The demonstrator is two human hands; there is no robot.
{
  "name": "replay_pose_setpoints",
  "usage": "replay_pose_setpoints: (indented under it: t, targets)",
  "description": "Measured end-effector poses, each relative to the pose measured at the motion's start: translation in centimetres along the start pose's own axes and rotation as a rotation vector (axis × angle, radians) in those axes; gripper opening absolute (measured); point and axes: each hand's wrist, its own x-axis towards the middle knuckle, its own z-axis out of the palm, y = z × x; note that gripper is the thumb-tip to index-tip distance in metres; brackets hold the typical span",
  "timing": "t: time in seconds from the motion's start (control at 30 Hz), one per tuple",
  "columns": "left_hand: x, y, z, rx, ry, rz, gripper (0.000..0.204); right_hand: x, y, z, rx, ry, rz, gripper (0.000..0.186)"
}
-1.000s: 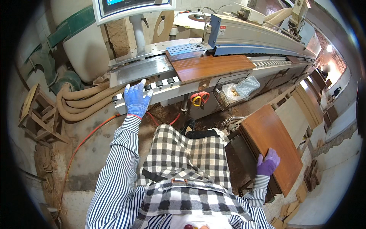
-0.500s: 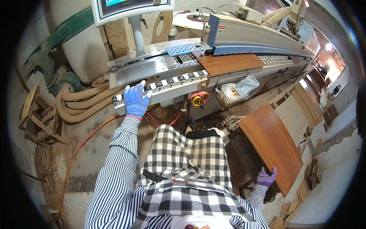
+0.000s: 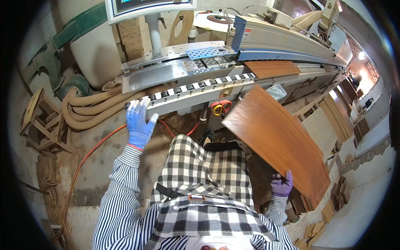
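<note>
My left hand (image 3: 141,127), in a blue glove with pale fingertips, lies with fingers stretched out over the left end of a roller rail (image 3: 191,96). Its thumb stands apart, and it holds nothing. In a purple glove, my right hand (image 3: 283,184) grips the near edge of a brown wood-grain board (image 3: 279,141); some of its fingers are hidden under the board. That board is tilted, its far left corner raised close to the rail, above a stack of similar boards (image 3: 301,201). Another brown board (image 3: 273,68) lies on the long machine, past the rollers.
The edge-banding machine (image 3: 287,39) runs to the far right, with a screen (image 3: 150,8) on a post at its left. Ribbed hoses (image 3: 79,114) and an orange air hose (image 3: 89,156) lie at left, near a wooden stool (image 3: 39,125). Scissors (image 3: 221,107) hang below the rail.
My right hand has pushed the board up and left off the stack, toward the rail. My left hand has shifted left along the rollers. On the machine, the other board has moved further right.
</note>
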Motion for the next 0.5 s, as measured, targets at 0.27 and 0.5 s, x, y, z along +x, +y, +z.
replay_pose_setpoints:
  t: [0.27,0.5]
  targets:
    - [-2.2,5.5,-5.5,-0.05,-0.197,0.228,0.074,5.3,9.3,16.6,-0.155,-0.52,0.244,0.02]
    - [-3.3,0.2,-6.3,0.17,-0.057,0.016,0.06,10.0,17.9,26.3,-0.031,-0.699,0.631,0.022]
